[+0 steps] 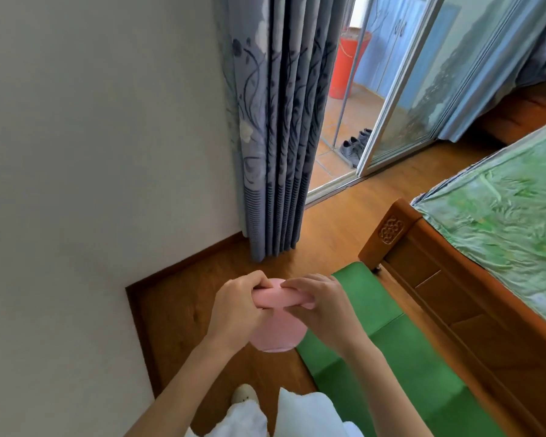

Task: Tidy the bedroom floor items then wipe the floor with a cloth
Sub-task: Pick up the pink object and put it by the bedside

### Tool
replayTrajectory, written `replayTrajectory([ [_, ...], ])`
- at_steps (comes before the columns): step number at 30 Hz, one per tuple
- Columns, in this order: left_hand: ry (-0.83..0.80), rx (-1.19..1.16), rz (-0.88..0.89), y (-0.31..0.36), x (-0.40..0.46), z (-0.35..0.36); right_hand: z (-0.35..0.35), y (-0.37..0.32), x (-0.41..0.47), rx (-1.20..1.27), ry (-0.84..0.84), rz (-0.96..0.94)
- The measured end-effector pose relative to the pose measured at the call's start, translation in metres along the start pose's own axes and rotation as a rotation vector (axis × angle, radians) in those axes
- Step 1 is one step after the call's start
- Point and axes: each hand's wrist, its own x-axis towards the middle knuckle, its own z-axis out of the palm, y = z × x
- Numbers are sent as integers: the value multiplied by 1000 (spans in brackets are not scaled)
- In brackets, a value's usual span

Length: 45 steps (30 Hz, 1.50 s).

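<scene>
Bedroom floor under me, warm wood boards (183, 326) running into the wall corner on the left, white wall (92, 152) filling that whole side. Moving right, grey flowered curtain (275, 137) hanging to the floor, and beyond it the open sliding door (401, 99) with a pair of dark shoes (355, 146) and a red bucket (347, 61) out on the tiles. Down in the middle, I've got both hands on a pink cloth (279, 335). My left hand (237, 307) is curled round its top edge, my right hand (319, 305) pinching the same edge from the other side, and the rest hangs loose below my knuckles, above the boards, just left of the green mat (388, 348). Further right, the carved wooden bed frame (429, 279) and its green cover (501, 222). Looks like I'm folding or bunching the cloth before wiping. Risk from here: the mat edge lies right beside my wiping patch, so the cloth could snag and ruck it up, or a slack pinch could let it drop.
</scene>
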Motion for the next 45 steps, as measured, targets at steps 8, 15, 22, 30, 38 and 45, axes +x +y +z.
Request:
replayTrajectory([
  [8,-66,11,77,-19,90,-23,9,4,77,-44,59,109],
  [15,-139,0,218,-12,167,-14,-1,34,124,-42,142,189],
  [22,-176,86,484,12,249,2,-22,78,169,-96,213,259],
  [30,-127,32,780,36,337,40,-52,130,214,-271,369,260],
  [38,-167,-9,967,76,435,73,-81,182,263,-370,520,361],
  [45,-249,-103,1085,109,522,104,-102,221,317,-395,617,522],
])
